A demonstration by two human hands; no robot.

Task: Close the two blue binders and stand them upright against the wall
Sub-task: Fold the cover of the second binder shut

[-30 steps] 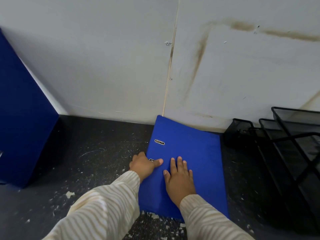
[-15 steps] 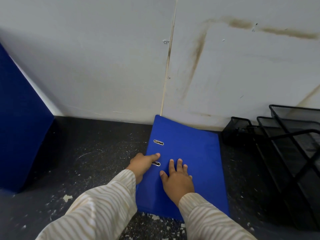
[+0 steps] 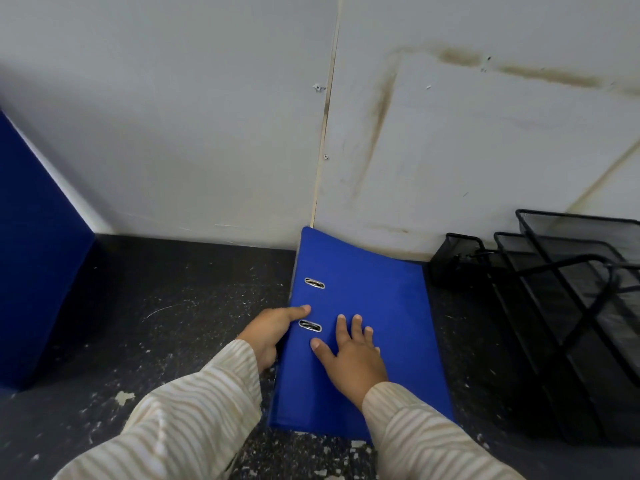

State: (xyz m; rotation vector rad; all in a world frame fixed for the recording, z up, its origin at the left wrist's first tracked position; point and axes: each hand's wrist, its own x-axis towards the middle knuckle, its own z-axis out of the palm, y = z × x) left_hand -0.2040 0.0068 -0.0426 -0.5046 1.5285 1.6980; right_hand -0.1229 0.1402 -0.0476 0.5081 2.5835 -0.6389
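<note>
Pressing straight, spread fingers of the right hand (image 3: 353,362) on the flat blue binder (image 3: 381,282); gripping its left edge with the left hand (image 3: 270,329), thumb on top.

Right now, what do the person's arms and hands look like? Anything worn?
Both arms are covered to the wrists by long sleeves, cream with wavy tan stripes: left sleeve, right sleeve. The left hand and right hand are bare: no gloves, rings or watch show.
</note>
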